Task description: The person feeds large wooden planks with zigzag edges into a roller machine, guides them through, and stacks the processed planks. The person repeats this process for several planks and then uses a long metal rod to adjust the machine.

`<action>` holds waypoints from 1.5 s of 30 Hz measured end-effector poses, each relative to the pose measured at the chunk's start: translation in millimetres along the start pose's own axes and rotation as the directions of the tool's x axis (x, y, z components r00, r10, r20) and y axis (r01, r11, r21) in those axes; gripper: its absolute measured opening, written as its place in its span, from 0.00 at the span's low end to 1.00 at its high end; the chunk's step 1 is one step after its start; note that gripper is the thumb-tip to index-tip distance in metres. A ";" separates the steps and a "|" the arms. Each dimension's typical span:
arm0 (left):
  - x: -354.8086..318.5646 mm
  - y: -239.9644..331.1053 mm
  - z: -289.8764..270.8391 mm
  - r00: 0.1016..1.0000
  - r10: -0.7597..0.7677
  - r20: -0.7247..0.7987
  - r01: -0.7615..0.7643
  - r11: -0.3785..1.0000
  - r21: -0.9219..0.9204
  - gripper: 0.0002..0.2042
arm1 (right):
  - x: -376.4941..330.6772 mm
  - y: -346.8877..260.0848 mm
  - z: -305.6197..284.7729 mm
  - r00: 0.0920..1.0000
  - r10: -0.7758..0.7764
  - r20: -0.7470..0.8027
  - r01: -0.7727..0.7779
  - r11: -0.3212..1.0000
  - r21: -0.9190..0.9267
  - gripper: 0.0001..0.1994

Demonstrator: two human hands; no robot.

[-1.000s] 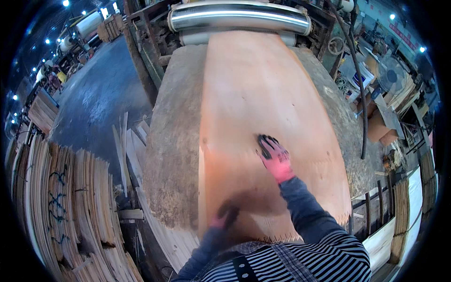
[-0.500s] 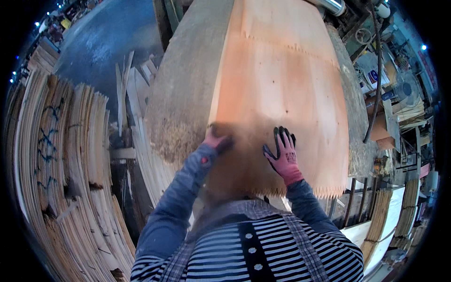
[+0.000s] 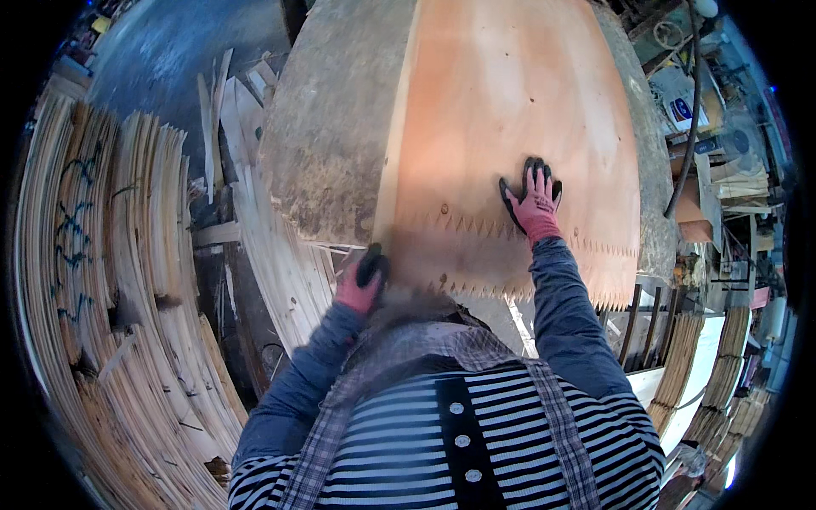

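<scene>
A wide, thin sheet of reddish-tan wood veneer (image 3: 476, 127) lies on a worn grey board. Its near edge is saw-toothed, and a second toothed strip of veneer (image 3: 501, 263) shows below it, closer to my body. My right hand (image 3: 535, 204), in a pink glove with black fingertips, rests flat on the sheet with fingers stretched out. At the near left corner my left hand (image 3: 362, 280), gloved alike, has its fingers curled at the veneer's left edge. Blur and shade partly hide what those fingertips touch.
Tall stacks of veneer (image 3: 144, 280) stand at the left, with loose strips (image 3: 268, 229) beside the grey board (image 3: 327, 127). A dark hose (image 3: 693, 119) hangs at the right, near cardboard and clutter. More stacked sheets (image 3: 680, 374) are at the lower right.
My left hand has drawn back toward my body and a little left. My right hand has slid forward over the veneer. Two toothed edges now show near me instead of one.
</scene>
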State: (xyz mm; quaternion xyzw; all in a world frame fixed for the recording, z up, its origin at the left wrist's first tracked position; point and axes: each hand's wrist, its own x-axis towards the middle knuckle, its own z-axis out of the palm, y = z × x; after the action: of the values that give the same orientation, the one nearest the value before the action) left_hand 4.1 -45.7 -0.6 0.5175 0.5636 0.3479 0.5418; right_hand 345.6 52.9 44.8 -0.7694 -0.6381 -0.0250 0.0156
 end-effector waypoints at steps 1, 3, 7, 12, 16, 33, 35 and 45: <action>-18.3 27.7 6.1 0.998 0.030 -0.048 -0.023 0.990 0.136 0.27 | -1.7 -0.7 -1.5 0.995 -0.052 -0.087 0.050 0.999 -0.017 0.36; -27.9 50.7 14.2 0.987 0.155 -0.046 -0.112 0.864 0.491 0.33 | -3.2 -12.6 -2.4 0.988 -0.076 -0.137 0.069 0.996 -0.054 0.37; -10.6 58.5 22.5 0.988 0.129 0.084 -0.154 0.821 0.550 0.38 | 15.2 -24.1 -9.4 0.994 0.025 0.103 -0.028 0.999 0.022 0.38; 7.2 72.1 31.7 0.994 -0.102 0.034 0.063 0.805 0.590 0.37 | 78.3 -23.3 -12.7 0.996 0.000 0.086 -0.010 0.993 0.121 0.37; 20.7 29.8 25.7 0.982 -0.187 0.014 0.158 0.865 0.477 0.34 | 136.1 -26.7 -12.5 0.999 0.005 0.031 -0.011 0.980 0.199 0.36; 15.3 72.5 13.2 0.972 -0.225 0.069 0.229 0.833 -0.504 0.19 | 38.1 -18.5 -42.5 0.959 -0.258 0.118 0.223 0.942 0.252 0.36; 5.7 33.8 4.2 0.984 -0.176 -0.035 0.151 0.919 -0.365 0.19 | -21.7 6.3 -37.2 0.969 -0.152 0.195 0.117 0.977 0.179 0.37; -40.0 -14.9 -16.3 0.923 -0.285 -0.258 0.187 0.919 -0.347 0.22 | -140.4 -65.2 -24.9 0.965 -0.040 0.258 0.024 0.998 0.063 0.40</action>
State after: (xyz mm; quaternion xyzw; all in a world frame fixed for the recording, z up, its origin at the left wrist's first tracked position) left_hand -19.7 -84.7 -2.0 0.2917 0.6357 0.4400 0.5631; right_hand 255.2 -74.2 61.0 -0.7547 -0.6476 0.0946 -0.0455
